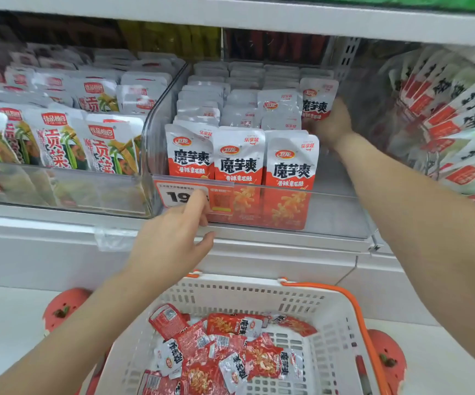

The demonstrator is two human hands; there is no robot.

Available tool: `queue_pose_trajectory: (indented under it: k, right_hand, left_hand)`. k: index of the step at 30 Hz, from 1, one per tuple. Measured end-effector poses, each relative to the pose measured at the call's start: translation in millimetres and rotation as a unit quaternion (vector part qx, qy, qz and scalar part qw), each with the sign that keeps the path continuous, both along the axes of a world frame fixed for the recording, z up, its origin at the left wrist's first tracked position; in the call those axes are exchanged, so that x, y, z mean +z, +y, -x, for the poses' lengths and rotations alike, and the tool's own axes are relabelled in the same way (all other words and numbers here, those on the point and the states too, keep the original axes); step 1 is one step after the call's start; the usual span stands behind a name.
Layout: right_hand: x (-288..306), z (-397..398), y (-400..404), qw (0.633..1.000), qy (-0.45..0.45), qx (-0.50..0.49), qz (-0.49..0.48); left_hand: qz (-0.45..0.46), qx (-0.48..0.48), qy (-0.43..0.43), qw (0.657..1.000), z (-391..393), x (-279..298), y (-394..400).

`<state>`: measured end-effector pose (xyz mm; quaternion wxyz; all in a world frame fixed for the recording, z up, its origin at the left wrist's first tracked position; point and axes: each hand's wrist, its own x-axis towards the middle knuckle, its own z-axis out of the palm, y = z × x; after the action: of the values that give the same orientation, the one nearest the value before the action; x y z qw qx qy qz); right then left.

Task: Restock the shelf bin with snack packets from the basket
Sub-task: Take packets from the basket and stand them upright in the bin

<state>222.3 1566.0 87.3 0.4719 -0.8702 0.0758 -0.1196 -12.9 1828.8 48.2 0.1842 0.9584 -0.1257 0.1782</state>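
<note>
Right hand deep in clear shelf bin, fingers clamped on 1 red-white snack packet at back right, packet upright beside other rows. Left hand at bin front, fingers spread apart, holding nothing, fingertip touching price tag. White basket w/ orange handle below, more red packets piled inside. Bin right side bare near front.

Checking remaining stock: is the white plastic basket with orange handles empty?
No, red-and-white snack packets lie piled in the white plastic basket.
</note>
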Motion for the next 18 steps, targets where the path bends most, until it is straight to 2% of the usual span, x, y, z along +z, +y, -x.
queue_pose_trajectory:
  k: [6,9,14,18]
  right_hand:
    - [3,18,12,0.994,0.063,-0.039,0.083]
    - [1,19,11,0.994,0.076,-0.018,0.079]
    - [3,20,11,0.994,0.077,-0.039,0.064]
    - [11,27,10,0.99,0.129,-0.051,0.027]
  left_hand:
    - [-0.035,-0.012,-0.007,0.999,0,-7,1]
    - [-0.035,-0.01,-0.008,0.999,-1,-8,-1]
    - [-0.042,-0.003,0.009,0.999,-2,-8,-3]
    - [-0.041,-0.001,0.021,0.999,1,-8,-3]
